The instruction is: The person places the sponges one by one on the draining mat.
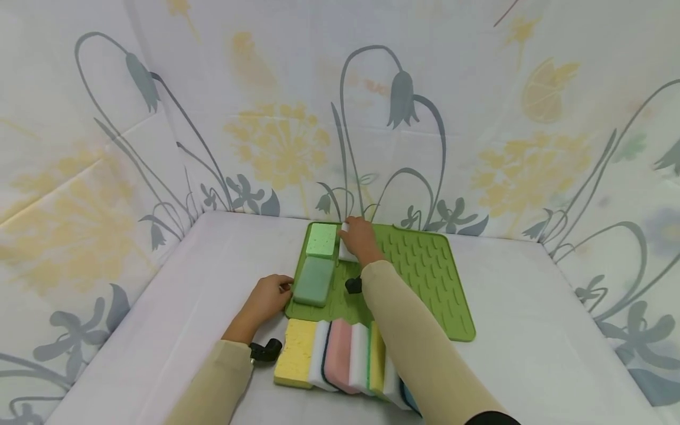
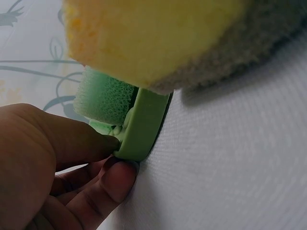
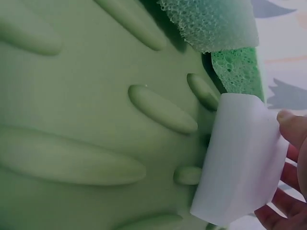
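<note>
My left hand [image 1: 265, 301] pinches the left rim of a green silicone mat [image 1: 430, 277], thumb on top and a finger underneath, as the left wrist view shows. My right hand [image 1: 362, 241] grips a white sponge [image 3: 240, 158] at the mat's far edge, with the thumb on one side and fingers on the other. Left of that white sponge lies a light green sponge [image 1: 321, 240] in the mat's back left part. Directly in front of it is a darker green sponge [image 1: 314, 283], close to my left fingers.
A leaning row of sponges lies along the mat's front: a yellow sponge [image 1: 295, 354] at the left, then white, a pink sponge [image 1: 339, 354] and several more, partly hidden by my right sleeve. Floral cloth [image 1: 297, 177] walls the table's back and sides.
</note>
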A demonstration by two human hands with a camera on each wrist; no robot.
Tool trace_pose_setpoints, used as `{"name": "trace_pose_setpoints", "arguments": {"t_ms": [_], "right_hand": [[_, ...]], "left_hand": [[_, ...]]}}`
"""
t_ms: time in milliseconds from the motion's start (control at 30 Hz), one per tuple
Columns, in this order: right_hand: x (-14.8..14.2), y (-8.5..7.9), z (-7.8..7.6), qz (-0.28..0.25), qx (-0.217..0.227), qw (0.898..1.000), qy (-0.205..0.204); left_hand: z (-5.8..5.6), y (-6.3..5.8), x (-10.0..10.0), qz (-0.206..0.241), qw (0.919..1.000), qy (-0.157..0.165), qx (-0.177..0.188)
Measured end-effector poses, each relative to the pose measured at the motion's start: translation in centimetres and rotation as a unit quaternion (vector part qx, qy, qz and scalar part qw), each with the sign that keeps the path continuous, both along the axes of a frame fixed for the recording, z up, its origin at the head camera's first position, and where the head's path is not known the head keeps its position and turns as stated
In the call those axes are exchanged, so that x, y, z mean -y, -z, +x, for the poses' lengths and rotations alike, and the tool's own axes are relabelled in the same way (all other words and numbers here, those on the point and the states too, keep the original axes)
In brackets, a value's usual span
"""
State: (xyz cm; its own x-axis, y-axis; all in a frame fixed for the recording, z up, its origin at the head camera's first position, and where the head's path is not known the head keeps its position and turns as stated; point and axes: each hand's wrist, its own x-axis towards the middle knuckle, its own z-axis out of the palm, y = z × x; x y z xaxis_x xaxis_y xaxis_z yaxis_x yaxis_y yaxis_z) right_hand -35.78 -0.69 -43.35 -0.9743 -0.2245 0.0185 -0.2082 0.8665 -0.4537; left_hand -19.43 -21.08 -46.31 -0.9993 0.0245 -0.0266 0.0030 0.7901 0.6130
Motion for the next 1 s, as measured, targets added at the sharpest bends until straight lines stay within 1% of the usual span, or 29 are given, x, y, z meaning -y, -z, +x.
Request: {"name": "trace_pose_setpoints", "arguments": {"t_ms": [167, 400, 600, 767, 1000], "right_hand": [[0.2, 0.1, -0.1, 0.014, -0.001, 1.000, -0.007], [0.5, 0.8, -0.5, 0.071, 0.001, 0.997, -0.007], [0.5, 1.0, -0.4, 0.083, 0.008, 0.996, -0.011], [0.3, 0.8, -0.1, 0.075, 0.016, 0.997, -0.009], [0.0, 0.0, 0.0, 0.060, 0.022, 0.998, -0.009]], "left_hand": [[0.0, 0.0, -0.1, -0.001, 1.0000, -0.002, 0.000], [0.0, 0.0, -0.1, 0.000, 1.0000, 0.000, -0.002], [0.0, 0.1, -0.2, 0.003, 1.0000, -0.002, 0.002], [0.0, 0.1, -0.3, 0.002, 1.0000, -0.002, 0.004], [0.2, -0.1, -0.2, 0.000, 1.0000, 0.000, -0.005]]}}
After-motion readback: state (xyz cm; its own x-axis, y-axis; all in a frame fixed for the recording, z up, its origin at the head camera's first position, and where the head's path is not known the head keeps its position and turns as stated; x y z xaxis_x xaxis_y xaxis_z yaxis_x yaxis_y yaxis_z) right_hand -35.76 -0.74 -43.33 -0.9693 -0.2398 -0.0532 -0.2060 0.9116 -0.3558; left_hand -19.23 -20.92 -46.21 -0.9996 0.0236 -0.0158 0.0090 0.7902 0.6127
